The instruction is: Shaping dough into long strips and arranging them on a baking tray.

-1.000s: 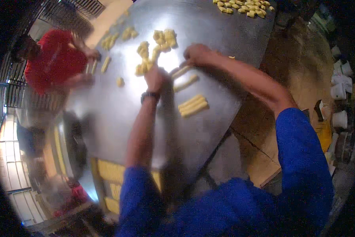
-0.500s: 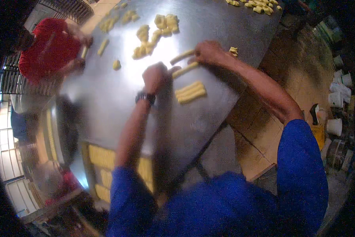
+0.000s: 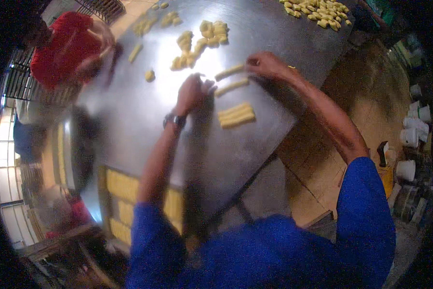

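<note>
Hands [image 3: 193, 91] [image 3: 268, 65] rest flat on dough rolls [image 3: 231, 80].

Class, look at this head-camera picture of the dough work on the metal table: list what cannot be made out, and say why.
1. Left hand: motion blur hides whether its fingers touch the nearer dough stick.
2. Right hand: its fingertips cover the end of the farther dough stick.
3. Person in red: hands smeared by blur.
4. Yellow pieces: cut off by the top edge.

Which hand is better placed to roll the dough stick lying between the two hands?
Probably the left hand: its fingers almost touch the near end of the dough stick. The right hand rests at another dough roll, farther up the metal table.
</note>
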`<control>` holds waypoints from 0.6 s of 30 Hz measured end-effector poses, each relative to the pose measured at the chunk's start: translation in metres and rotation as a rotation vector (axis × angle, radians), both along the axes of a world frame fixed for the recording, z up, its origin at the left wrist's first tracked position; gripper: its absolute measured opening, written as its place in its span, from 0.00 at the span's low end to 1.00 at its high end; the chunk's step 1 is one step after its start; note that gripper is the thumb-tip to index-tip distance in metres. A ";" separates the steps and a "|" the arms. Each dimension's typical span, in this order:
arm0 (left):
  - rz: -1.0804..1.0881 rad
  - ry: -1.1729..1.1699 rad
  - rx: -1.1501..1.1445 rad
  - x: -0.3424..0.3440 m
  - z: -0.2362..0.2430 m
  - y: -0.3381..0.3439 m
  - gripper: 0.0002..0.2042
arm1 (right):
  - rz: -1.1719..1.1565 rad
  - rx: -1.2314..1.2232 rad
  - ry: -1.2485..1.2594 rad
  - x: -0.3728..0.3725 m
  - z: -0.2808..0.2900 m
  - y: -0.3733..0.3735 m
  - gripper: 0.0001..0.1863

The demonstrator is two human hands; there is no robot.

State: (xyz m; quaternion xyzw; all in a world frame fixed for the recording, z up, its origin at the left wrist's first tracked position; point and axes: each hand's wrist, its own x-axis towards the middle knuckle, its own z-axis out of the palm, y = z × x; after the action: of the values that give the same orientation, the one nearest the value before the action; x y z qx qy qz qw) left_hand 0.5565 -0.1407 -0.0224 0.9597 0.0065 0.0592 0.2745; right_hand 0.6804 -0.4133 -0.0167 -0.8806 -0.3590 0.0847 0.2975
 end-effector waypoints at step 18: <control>-0.357 0.055 -0.281 -0.005 -0.011 0.010 0.17 | 0.132 -0.011 -0.105 -0.036 0.002 0.011 0.13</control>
State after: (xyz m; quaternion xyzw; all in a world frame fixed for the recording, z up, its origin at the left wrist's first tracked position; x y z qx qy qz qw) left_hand 0.5519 -0.1307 -0.0335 0.8994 -0.1477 -0.0177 0.4111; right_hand 0.6449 -0.4022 -0.0145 -0.8598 -0.4310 0.0601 0.2671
